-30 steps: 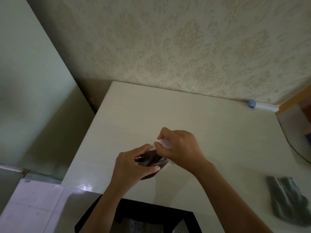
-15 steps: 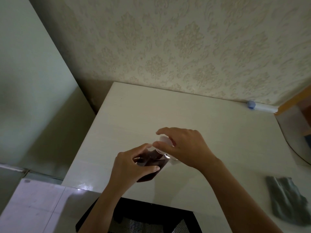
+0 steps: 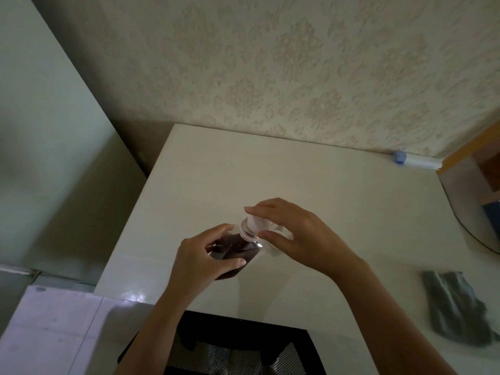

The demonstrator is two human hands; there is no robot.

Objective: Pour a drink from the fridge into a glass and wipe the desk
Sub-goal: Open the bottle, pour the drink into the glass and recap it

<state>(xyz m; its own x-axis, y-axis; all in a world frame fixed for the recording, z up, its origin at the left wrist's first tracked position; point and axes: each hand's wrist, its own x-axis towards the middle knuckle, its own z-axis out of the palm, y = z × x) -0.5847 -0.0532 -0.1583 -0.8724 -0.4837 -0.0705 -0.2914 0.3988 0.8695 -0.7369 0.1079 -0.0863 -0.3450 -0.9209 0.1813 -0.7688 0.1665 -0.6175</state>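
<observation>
A clear plastic bottle (image 3: pixel 234 250) of dark brown drink stands on the white desk (image 3: pixel 270 180), near its front edge. My left hand (image 3: pixel 201 262) is wrapped around the bottle's body. My right hand (image 3: pixel 295 234) sits over the bottle's neck, its fingertips pinching the white cap (image 3: pixel 253 224) just above the threaded mouth. A clear glass (image 3: pixel 276 243) is partly visible under my right palm, right of the bottle. A grey cloth (image 3: pixel 457 307) lies crumpled at the desk's right front.
A white tube with a blue cap (image 3: pixel 414 160) lies against the patterned wall at the desk's back right. A black mesh chair (image 3: pixel 230 347) stands below the desk's front edge. A curved mirror edge (image 3: pixel 468 212) is at far right.
My right hand has turned and lifted at the cap, so the bottle's threaded mouth now shows below it. The bottle stays in my left hand at the same spot.
</observation>
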